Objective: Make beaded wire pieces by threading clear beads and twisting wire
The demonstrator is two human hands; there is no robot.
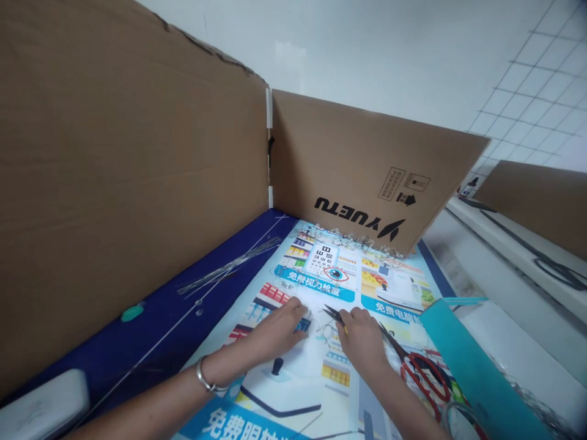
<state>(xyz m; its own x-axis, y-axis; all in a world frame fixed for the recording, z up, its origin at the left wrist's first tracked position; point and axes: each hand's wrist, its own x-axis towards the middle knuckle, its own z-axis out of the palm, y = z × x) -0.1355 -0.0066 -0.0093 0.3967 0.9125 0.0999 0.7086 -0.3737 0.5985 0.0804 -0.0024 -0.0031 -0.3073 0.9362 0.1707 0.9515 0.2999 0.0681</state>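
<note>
Thin wire (326,333) lies on the printed sheet (307,366), between the two hands. The right hand (360,336) is closed round a pair of pliers (336,315), whose tips point left, just beyond the wire. The left hand (290,321) has its fingers curled in near the tips; whether it pinches anything I cannot tell. The step in hand looks like fine wire work, and the next move would call for steady fingers and a square bite with the tips. Right of the right hand lie red-handled scissors (407,357), close enough to snag a sleeve or wrist. Farther right stands a teal box (477,366); far off, clear bits (362,240) line the cardboard panel (362,153). A bundle of strands (229,269) lies left.
</note>
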